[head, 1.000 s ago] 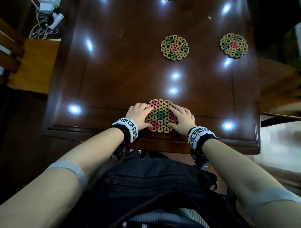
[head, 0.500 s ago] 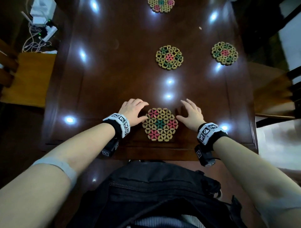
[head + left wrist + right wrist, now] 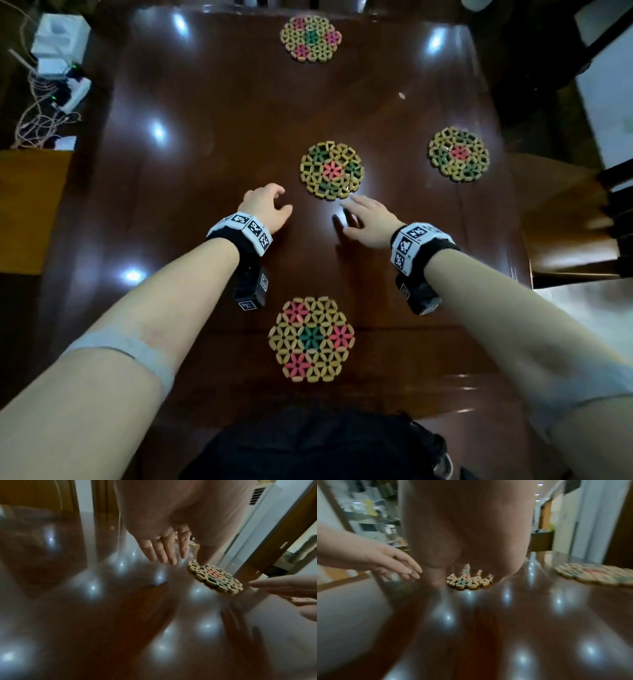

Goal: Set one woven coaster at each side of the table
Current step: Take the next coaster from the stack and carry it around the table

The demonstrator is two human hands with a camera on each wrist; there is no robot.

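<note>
The left hand (image 3: 265,207) is hovering empty with fingers loosely extended, just left of the centre coaster (image 3: 331,170); the right hand (image 3: 370,219) is hovering just below-right of it, fingers spread, grasping nothing. On the glossy table (image 3: 205,164) that coaster could skid when nudged. Cables (image 3: 37,113) are lying far left of it.
</note>
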